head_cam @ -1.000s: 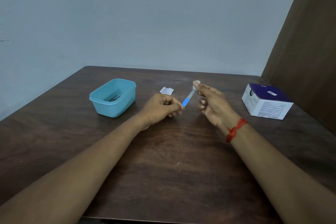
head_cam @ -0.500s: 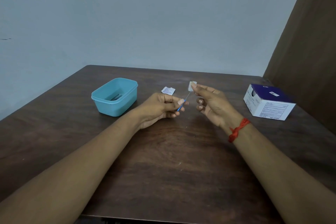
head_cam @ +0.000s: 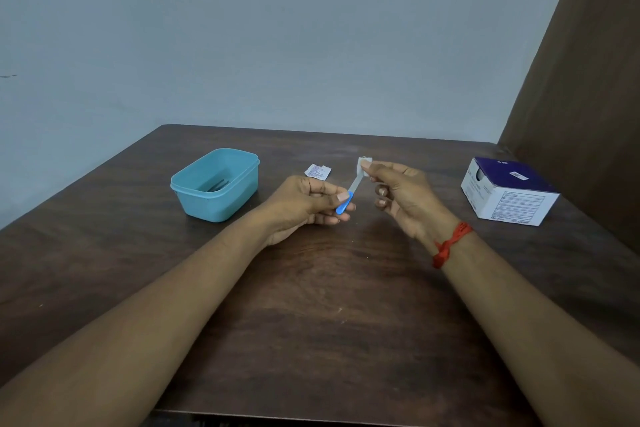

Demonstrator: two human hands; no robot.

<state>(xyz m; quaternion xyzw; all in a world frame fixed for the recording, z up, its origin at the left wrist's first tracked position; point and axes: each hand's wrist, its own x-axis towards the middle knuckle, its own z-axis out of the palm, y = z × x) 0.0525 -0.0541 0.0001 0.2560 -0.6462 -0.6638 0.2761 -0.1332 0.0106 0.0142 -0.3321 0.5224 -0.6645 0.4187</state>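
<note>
The left hand point(head_cam: 308, 206) pinches the blue end of a slim tool point(head_cam: 351, 190) above the tabletop point(head_cam: 329, 308). The tool's pale tip slants up into a white pad point(head_cam: 364, 162) pinched by the right hand point(head_cam: 407, 196).

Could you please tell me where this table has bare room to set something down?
The dark wooden table is bare between the forearms and between the right hand and the purple-topped white cardboard box. It is crowded around the small white sachet, between the teal plastic tub and the left hand.
</note>
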